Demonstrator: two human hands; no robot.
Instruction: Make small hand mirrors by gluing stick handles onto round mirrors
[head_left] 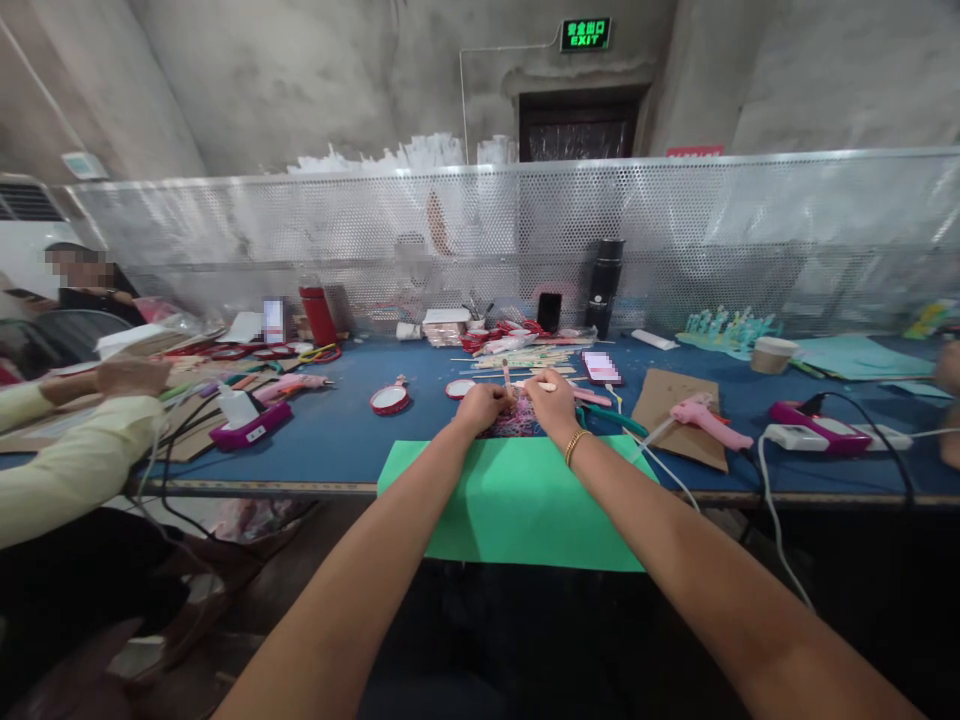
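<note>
Both my arms reach out over a green paper sheet [517,505] that hangs over the front edge of the blue table [337,435]. My left hand [482,405] is closed on a thin wooden stick [507,376] that stands up between my hands. My right hand [550,398] pinches another pale stick and wears a gold bracelet on its wrist. Under both hands lies a small pink glittery piece [516,423]; how the sticks meet it is hidden by my fingers.
A pink glue gun [709,420] lies on brown cardboard [675,412] to the right, beside a power strip [817,434] with cables. A phone [601,366], loose sticks, red round frames [389,399] and a black bottle [604,287] lie beyond. A person's yellow sleeve [67,455] is at left.
</note>
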